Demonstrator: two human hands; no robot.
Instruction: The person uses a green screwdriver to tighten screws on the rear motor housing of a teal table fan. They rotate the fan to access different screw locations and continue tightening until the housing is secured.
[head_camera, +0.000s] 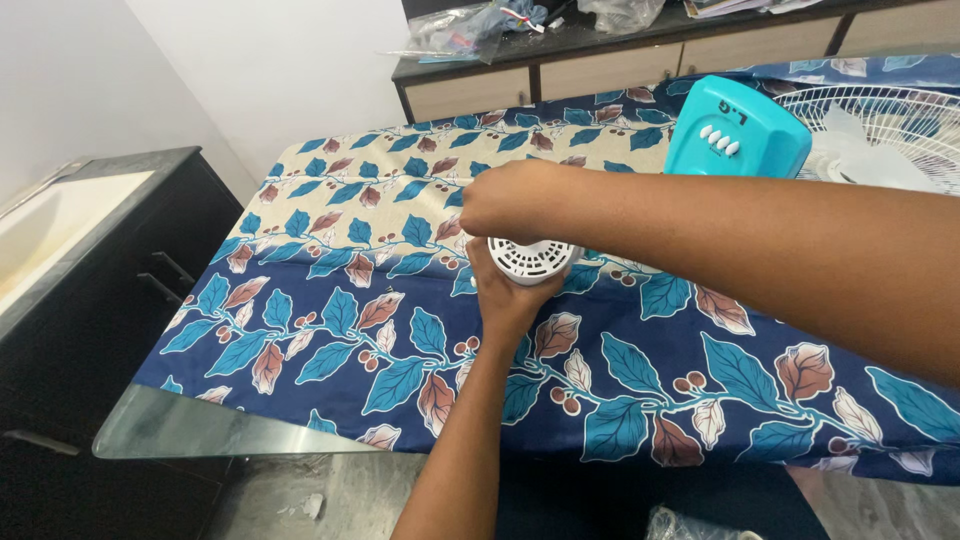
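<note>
Table (200, 425): a glass-topped table fills the middle of the scene, its bare near-left corner showing beyond the cloth.
Cloth (700, 380): a soft printed sheet with blue and brown leaves, cream at the far left, dark blue near; it lies flat over the table and hangs off the near edge.
Dark cabinet (110, 290): stands at the left, just beside the table, with a pale top.
Sideboard (560, 60): against the far wall, with clear plastic bags on its dark top.
Fan guard (880, 115): a white wire grille lying at the far right on the cloth.
Fan housing (735, 128): a turquoise plastic body with a row of white buttons, touching the grille's left side.
Right hand (510, 200): reaches in from the right, closed into a fist over the top of the white part.
Left hand (510, 295): comes up from the near edge, fingers wrapped around the white part from below.
White vented cap (532, 260): a small round slotted plastic piece held between both hands above the middle of the cloth.
Handling: judged light and stiff, smooth enough to slip; the thin slats look breakable, so the solid rim is the safer place to grip.
</note>
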